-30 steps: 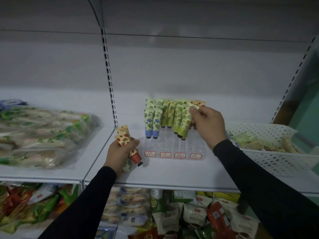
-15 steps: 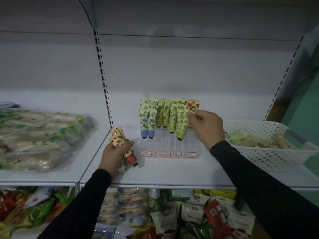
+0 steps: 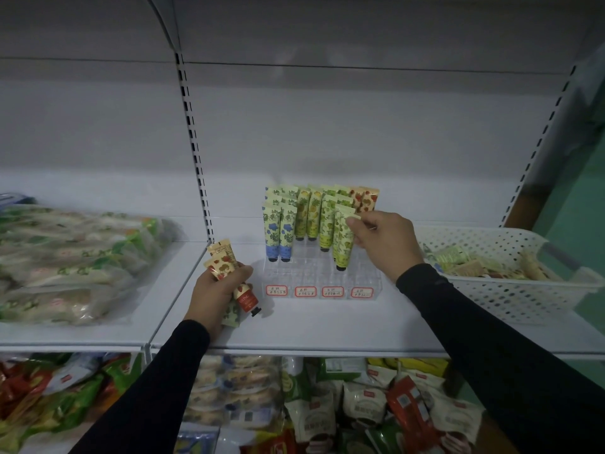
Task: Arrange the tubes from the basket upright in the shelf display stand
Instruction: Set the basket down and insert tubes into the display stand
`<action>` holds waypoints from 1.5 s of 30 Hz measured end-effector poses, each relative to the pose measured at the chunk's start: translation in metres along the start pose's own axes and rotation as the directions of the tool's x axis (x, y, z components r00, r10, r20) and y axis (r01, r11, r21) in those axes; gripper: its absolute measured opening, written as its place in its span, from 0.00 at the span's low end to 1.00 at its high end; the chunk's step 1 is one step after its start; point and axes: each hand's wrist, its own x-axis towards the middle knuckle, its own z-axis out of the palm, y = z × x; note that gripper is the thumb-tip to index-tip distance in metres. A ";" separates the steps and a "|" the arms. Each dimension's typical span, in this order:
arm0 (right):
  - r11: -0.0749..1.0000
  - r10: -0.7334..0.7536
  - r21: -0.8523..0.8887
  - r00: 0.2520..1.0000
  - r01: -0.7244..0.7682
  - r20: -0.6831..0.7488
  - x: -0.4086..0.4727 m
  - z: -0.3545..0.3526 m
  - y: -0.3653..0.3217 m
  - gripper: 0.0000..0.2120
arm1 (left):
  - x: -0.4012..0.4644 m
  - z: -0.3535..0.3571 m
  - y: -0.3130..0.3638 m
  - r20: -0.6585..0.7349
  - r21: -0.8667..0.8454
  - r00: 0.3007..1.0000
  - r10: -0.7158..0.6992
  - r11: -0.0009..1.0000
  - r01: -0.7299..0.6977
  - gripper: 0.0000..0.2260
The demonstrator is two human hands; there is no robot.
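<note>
Bagged goods (image 3: 75,263) are stacked at the far left of the shelf (image 3: 327,326), their print blurred. A bundle of red-patterned tubes (image 3: 226,262) is gripped by the left hand (image 3: 217,293), its count unclear. In the clear display stand (image 3: 322,276), a green tube (image 3: 343,239) is pinched at its top by the right hand (image 3: 384,242), caps downward. The white basket (image 3: 510,290) is cut off by the sleeve, more tubes dimly seen inside.
</note>
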 end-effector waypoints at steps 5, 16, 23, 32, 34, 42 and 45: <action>1.000 0.003 -0.017 1.000 -0.003 0.012 0.000 -0.001 -0.003 0.16 | -0.002 0.000 0.000 0.000 0.004 1.000 0.005 1.000 -0.005 0.02; 0.998 0.031 -0.050 0.998 -0.028 0.050 -0.001 0.002 0.002 0.19 | -0.002 0.001 0.001 0.002 0.017 1.000 0.014 1.000 -0.014 0.03; 0.995 0.009 -0.102 0.996 0.000 0.089 0.004 -0.002 0.003 0.23 | -0.002 0.002 0.002 -0.002 0.014 1.000 0.006 1.000 -0.006 0.03; 0.985 0.031 -0.170 0.994 -0.012 0.106 0.006 0.002 -0.008 0.22 | -0.006 0.004 0.003 0.001 0.015 1.000 0.009 1.000 -0.009 0.03; 0.981 0.024 -0.194 0.995 -0.004 0.101 0.006 0.003 -0.008 0.23 | -0.006 0.004 0.003 0.001 0.021 1.000 0.010 1.000 -0.010 0.03; 0.990 0.031 -0.141 0.996 -0.018 0.086 0.004 0.004 0.000 0.24 | -0.004 0.003 0.003 -0.003 0.023 1.000 0.006 1.000 -0.006 0.02; 0.991 0.012 -0.131 0.997 -0.002 0.075 0.003 0.004 0.002 0.23 | -0.003 0.002 0.002 -0.005 0.024 1.000 0.002 1.000 -0.002 0.02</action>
